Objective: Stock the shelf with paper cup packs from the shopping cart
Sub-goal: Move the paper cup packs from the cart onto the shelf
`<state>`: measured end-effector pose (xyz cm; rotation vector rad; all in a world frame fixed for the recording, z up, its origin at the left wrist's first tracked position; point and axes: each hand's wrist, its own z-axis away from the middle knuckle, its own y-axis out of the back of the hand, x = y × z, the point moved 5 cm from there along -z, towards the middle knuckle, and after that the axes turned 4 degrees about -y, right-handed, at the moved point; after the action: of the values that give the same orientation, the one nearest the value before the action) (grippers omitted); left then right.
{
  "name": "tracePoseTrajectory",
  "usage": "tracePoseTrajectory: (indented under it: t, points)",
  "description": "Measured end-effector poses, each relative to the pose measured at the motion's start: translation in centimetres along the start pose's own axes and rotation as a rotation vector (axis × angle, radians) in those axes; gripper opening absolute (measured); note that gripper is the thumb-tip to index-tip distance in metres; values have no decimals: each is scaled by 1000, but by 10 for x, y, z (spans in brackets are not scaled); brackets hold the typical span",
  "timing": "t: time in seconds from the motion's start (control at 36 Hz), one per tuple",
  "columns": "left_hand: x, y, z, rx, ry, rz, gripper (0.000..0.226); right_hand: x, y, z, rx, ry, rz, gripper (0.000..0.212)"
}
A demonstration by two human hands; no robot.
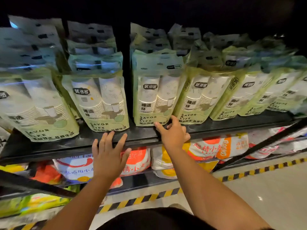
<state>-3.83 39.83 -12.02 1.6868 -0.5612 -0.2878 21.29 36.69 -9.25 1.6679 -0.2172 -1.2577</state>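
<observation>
Several green-and-white paper cup packs stand in rows on the black upper shelf (142, 136). My right hand (173, 134) is at the shelf's front edge. Its thumb and forefinger are stretched out and touch the bottom edge of the middle front pack (154, 95), and its other fingers are curled. My left hand (108, 155) hovers at the shelf lip with straight, spread fingers, just below the pack to the left (101, 103), and holds nothing. The shopping cart is out of view.
A black upright post (126, 63) divides the shelf behind the packs. The lower shelf holds orange, white and yellow bags (204, 148). Yellow-and-black hazard tape (259, 170) runs along the pale floor at the right. A black diagonal brace (265, 143) crosses the right side.
</observation>
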Motion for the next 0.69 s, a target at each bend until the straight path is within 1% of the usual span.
tracePoseTrajectory:
  t: [0.11, 0.22, 0.31, 0.36, 0.42, 0.47, 0.56, 0.61, 0.69]
  points:
    - [1, 1, 0, -31, -11, -9, 61, 0, 0, 4, 22, 6, -2, 60]
    - [3, 0, 0, -72, -19, -22, 64, 1, 3, 3, -20, 38, -17, 55]
    - [11, -1, 0, -82, -26, 2, 64, 21, 14, 2, -82, 119, -179, 48]
    - [24, -1, 1, -72, -22, 33, 62, 43, 33, 1, -28, 191, -213, 40]
    - [42, -5, 1, -81, -35, 62, 61, 69, 57, -8, 89, 169, -172, 36]
    - [61, -10, 0, -108, -60, 80, 63, 92, 78, -20, 156, 66, -205, 43]
    - [85, -14, -7, -144, -84, 70, 60, 109, 94, -41, 112, -63, -331, 61]
    - [101, -16, -13, -180, -101, 63, 61, 108, 99, -54, 41, -69, -350, 65]
    - [121, -16, -24, -226, -95, 58, 65, 104, 105, -72, -18, -7, -285, 70]
